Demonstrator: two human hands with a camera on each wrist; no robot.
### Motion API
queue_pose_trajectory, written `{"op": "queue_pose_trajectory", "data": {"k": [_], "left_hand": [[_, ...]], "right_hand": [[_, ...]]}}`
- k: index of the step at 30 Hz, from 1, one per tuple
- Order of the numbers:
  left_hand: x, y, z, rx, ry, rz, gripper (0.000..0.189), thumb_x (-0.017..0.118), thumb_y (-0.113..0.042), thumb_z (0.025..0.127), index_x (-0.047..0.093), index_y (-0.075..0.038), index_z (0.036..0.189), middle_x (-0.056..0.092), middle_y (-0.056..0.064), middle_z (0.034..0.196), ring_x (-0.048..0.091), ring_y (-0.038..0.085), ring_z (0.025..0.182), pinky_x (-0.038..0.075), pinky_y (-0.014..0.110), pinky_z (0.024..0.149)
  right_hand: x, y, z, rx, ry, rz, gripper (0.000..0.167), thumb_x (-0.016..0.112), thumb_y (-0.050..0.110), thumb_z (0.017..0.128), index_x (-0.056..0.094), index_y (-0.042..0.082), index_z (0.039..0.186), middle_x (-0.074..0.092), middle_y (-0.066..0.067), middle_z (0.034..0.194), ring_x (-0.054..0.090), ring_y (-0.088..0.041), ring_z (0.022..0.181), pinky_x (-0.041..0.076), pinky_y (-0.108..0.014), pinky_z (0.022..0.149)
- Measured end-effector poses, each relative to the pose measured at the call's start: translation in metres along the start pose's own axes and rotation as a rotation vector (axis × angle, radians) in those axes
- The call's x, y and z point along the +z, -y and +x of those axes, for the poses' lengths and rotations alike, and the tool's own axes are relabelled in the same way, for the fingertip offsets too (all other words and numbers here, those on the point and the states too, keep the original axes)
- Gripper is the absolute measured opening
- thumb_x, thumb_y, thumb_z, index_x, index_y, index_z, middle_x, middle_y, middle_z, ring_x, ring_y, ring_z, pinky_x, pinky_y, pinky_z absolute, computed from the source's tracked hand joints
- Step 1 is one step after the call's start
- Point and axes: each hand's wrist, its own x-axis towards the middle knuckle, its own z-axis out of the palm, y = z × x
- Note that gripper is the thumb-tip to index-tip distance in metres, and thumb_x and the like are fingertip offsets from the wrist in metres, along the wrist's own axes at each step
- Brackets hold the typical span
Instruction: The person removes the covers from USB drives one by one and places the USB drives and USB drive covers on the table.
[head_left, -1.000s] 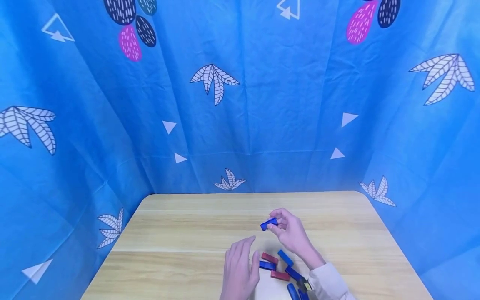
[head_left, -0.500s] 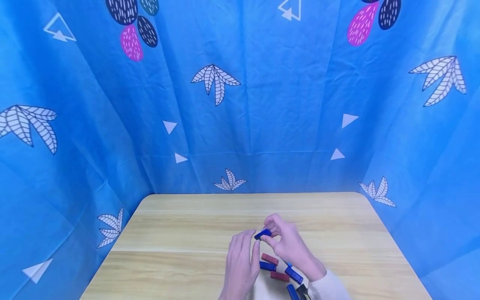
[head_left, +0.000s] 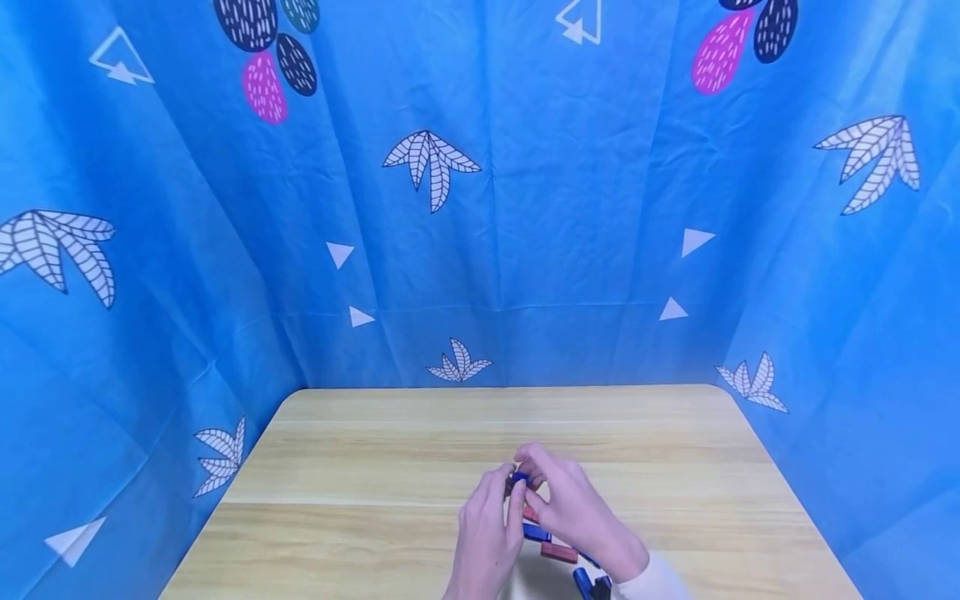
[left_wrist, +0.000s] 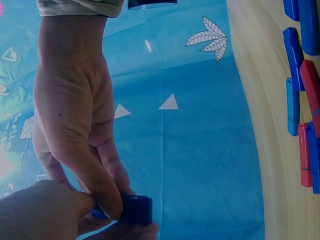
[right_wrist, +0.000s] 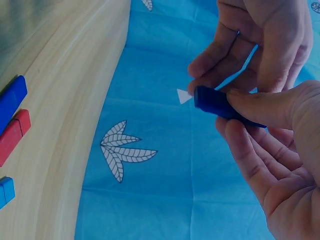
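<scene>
A small dark blue oblong stick (right_wrist: pixel 215 102), shaped like a USB stick, is raised off the table between both hands. My right hand (head_left: pixel 577 508) pinches it, thumb (right_wrist: pixel 262 105) along its top and fingers beneath. My left hand (head_left: pixel 483 537) holds the same stick from the other side; its thumb (left_wrist: pixel 85 204) meets the stick near the right thumb. The fingers hide much of the stick. Close to the hands on the table lie a red stick (head_left: pixel 558 552) and a dark blue stick (head_left: pixel 536 532), both similar in shape.
More sticks lie in a loose group under and beside my right forearm, among them a light blue one (left_wrist: pixel 292 107) and another blue one (head_left: pixel 582 583). The wooden table (head_left: pixel 360 467) ends at a patterned blue curtain (head_left: pixel 570 192) on the far side and both flanks.
My right hand has brought the blue stick down and left to my left hand. The left thumb and fingers, spread apart before, have closed in on it.
</scene>
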Motion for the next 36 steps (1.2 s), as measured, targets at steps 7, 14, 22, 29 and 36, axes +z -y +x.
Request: {"op": "queue_pose_trajectory", "data": {"k": [7,14,22,29,36], "left_hand": [[0.000,-0.005,-0.002,-0.088,0.037,-0.145,0.015,0.063,-0.008,0.099,0.063,-0.008,0.114,0.073,0.001,0.101,0.070,0.003,0.079,0.054,0.008,0.070],[0.001,-0.006,-0.003,-0.169,-0.011,-0.282,0.008,0.065,-0.007,0.097,0.061,-0.009,0.104,0.073,0.000,0.090,0.071,0.005,0.076,0.055,0.010,0.070],[-0.006,-0.012,-0.003,-0.318,-0.027,-0.472,0.003,0.067,-0.011,0.097,0.065,-0.010,0.100,0.071,-0.002,0.079,0.068,-0.001,0.067,0.058,0.015,0.060],[-0.016,-0.014,-0.001,-0.543,0.108,-0.655,0.014,0.066,-0.021,0.099,0.070,-0.010,0.091,0.072,0.004,0.077,0.066,0.002,0.064,0.060,0.024,0.060],[-0.022,-0.013,-0.003,-0.578,0.177,-0.679,0.013,0.070,-0.018,0.096,0.071,-0.010,0.085,0.071,0.006,0.073,0.063,0.000,0.062,0.058,0.023,0.062]], "right_hand": [[0.003,0.002,-0.003,-0.071,-0.074,-0.079,0.043,0.077,-0.014,0.072,0.057,0.005,0.106,0.071,0.000,0.084,0.063,-0.001,0.070,0.049,-0.005,0.063],[0.005,0.003,-0.007,-0.099,-0.122,-0.094,0.035,0.080,-0.009,0.073,0.063,0.008,0.099,0.067,0.004,0.081,0.060,-0.002,0.068,0.048,-0.006,0.063],[0.004,0.006,-0.018,-0.091,-0.082,-0.110,0.016,0.074,0.005,0.090,0.066,0.018,0.091,0.065,0.012,0.082,0.052,0.009,0.071,0.043,-0.003,0.060],[-0.001,0.008,-0.023,-0.087,-0.015,-0.055,0.014,0.072,0.013,0.094,0.062,0.021,0.086,0.057,0.016,0.072,0.044,0.015,0.063,0.035,0.001,0.055],[-0.007,0.011,-0.028,-0.071,0.067,0.057,0.018,0.070,0.015,0.096,0.062,0.022,0.080,0.056,0.015,0.061,0.041,0.022,0.054,0.033,0.001,0.048]]}}
